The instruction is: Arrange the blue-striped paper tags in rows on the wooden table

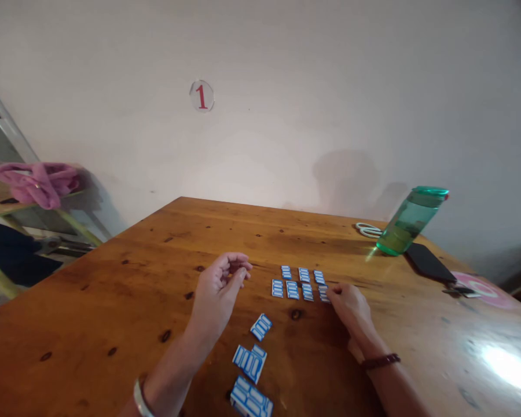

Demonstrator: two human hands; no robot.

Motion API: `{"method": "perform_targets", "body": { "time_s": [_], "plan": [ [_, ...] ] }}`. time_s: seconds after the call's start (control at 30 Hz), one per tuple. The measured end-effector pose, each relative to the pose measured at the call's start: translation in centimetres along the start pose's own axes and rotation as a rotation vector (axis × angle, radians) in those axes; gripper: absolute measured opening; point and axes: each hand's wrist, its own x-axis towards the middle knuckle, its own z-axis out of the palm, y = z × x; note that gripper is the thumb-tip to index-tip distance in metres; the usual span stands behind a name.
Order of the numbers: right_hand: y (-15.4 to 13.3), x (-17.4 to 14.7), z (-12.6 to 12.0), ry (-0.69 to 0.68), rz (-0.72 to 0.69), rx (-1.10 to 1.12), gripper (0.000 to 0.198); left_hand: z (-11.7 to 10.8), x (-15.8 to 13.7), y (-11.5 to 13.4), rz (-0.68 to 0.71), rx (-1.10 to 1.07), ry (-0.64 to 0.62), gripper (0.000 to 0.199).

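Small blue-and-white pieces like cards or labels, marked with white bars, lie in two short rows on the wooden table. My right hand (pixel 351 304) is at the right end of the nearer row, fingertips pinched on the last card (pixel 323 293) and partly covering it. Left of the rows, my left hand (pixel 221 284) hovers with its fingers loosely curled, the thumb apart from them and nothing visible inside. Nearer to me are a loose card (pixel 261 327), a small overlapping group of cards (pixel 250 362) and a thicker stack of cards (pixel 250 397).
A green transparent bottle (pixel 412 221) stands at the back right of the wooden table (pixel 130 289). Beside it are a white coiled cable (pixel 368 230), a black phone-like slab (pixel 429 262) and a pink round mat (pixel 488 291). A pink cloth (pixel 41 179) lies off to the left.
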Motion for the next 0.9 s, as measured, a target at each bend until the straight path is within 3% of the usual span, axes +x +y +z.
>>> {"method": "perform_targets", "body": {
  "time_s": [0.27, 0.47, 0.73, 0.8, 0.9],
  "plan": [
    [-0.1, -0.1, 0.0, 0.008, -0.007, -0.078, 0.022, -0.8, 0.4, -3.6, -0.031, 0.137, 0.019, 0.013],
    [0.3, -0.1, 0.5, 0.024, -0.031, -0.072, 0.019, -1.7, 0.4, -4.5, -0.136, 0.279, -0.171, 0.009],
    [0.7, -0.2, -1.2, 0.153, -0.043, 0.09, 0.029, -1.3, 0.0, -5.1, -0.038, 0.547, -0.28, 0.013],
    [-0.1, -0.9, -1.9, 0.164, -0.09, 0.16, 0.026, -1.2, -0.1, -5.2, -0.014, 0.612, -0.303, 0.014],
    [-2.2, -3.2, -2.8, 0.07, -0.254, 0.269, 0.021, -1.2, -0.2, -5.1, 0.004, 0.654, -0.332, 0.015]
  ]
}}
